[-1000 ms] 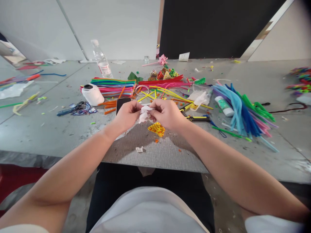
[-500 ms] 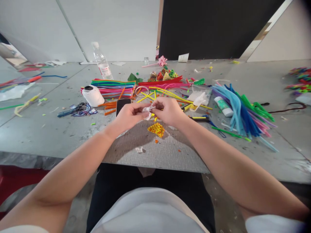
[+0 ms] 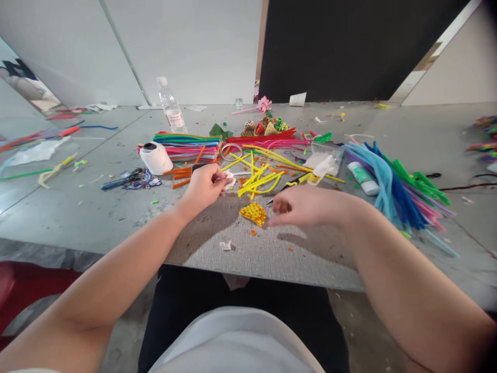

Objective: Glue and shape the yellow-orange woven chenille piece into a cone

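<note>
Pinching partly hidden white scrap (image 3: 230,179), left hand (image 3: 205,187)

Near the middle of the near edge of the grey table (image 3: 97,220), the wedge (image 3: 253,213) is yellow, dotted orange-red. Beyond it, the stems (image 3: 261,183) are plain yellow, the scrap (image 3: 230,180) white. Toward the far edge, the flower (image 3: 264,104) is pink.

Grey textured table (image 3: 97,217), littered with small scraps. Yellow-and-orange piece (image 3: 253,213) lies just beside the right fingers (image 3: 276,220); loose yellow pipe cleaners (image 3: 258,184) and a multicoloured bundle (image 3: 190,147) lie beyond the left fingers (image 3: 220,181). White container (image 3: 156,159) left of these; blue pipe cleaners (image 3: 382,173) well right of the right fingers.
</note>
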Demonstrator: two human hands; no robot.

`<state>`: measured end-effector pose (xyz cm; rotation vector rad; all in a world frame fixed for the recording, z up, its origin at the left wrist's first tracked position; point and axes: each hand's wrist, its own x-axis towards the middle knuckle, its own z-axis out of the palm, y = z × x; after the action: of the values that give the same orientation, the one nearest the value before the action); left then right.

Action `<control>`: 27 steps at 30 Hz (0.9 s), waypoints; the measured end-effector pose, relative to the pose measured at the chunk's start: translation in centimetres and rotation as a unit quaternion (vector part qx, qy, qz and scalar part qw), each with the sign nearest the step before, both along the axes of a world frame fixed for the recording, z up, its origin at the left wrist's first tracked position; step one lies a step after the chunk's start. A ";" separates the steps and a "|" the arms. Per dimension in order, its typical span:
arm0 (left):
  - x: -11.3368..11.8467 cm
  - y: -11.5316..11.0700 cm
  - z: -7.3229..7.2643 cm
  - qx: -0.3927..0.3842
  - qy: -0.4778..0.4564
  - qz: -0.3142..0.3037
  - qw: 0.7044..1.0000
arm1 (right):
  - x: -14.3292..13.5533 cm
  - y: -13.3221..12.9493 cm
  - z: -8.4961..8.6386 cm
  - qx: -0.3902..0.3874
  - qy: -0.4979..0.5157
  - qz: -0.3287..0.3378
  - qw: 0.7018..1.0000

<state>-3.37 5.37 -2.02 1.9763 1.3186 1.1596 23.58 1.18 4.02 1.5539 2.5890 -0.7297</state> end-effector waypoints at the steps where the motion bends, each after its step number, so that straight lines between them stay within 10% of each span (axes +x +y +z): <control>1: -0.1 0.3 -0.1 0.017 0.019 0.003 1.000 | 0.1 -0.4 -0.3 -0.018 -0.018 0.003 1.000; 16: 0.0 -1.1 0.3 0.233 0.245 -0.049 0.940 | -1.5 -1.1 -4.0 0.049 0.060 -0.040 0.996; 21: 0.7 -1.4 0.5 0.192 0.210 -0.230 0.931 | -1.9 -0.9 -4.4 0.069 0.104 -0.039 0.991; 27: 1.0 -1.5 0.5 0.151 0.233 -0.219 0.935 | -2.1 -0.7 -4.7 0.126 0.155 -0.052 0.979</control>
<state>-2.34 3.92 -1.47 2.7165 0.8451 0.7329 21.49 0.52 -0.72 1.7858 2.9420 -0.7287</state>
